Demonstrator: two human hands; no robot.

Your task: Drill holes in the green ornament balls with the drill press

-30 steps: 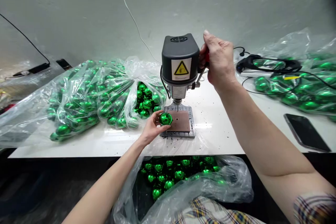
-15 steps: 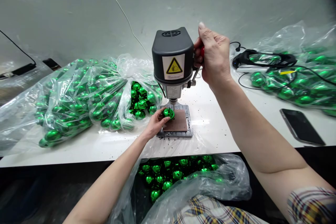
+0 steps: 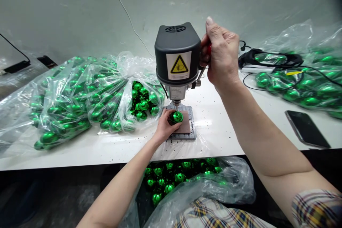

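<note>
A shiny green ball [image 3: 176, 117] is held between the thumb and fingers of my left hand [image 3: 165, 127], directly under the bit of a small drill press [image 3: 176, 53]. Beneath the ball lies a brown square board [image 3: 184, 128] on the grey metal base [image 3: 192, 128]. My right hand [image 3: 223, 51] is wrapped round the red-knobbed lever [image 3: 209, 48] at the right side of the machine, thumb pointing up.
Clear bags of green balls [image 3: 66, 103] fill the table's left side. An open bag of balls [image 3: 179, 177] sits below the front edge. At the right are another bag [image 3: 310, 89], black headgear [image 3: 269, 58], cables and a phone [image 3: 307, 129]. Dark shavings dot the white table [image 3: 216, 131].
My left hand has moved right with the green ball, bringing it under the drill bit. My right hand on the lever appears slightly higher and farther right.
</note>
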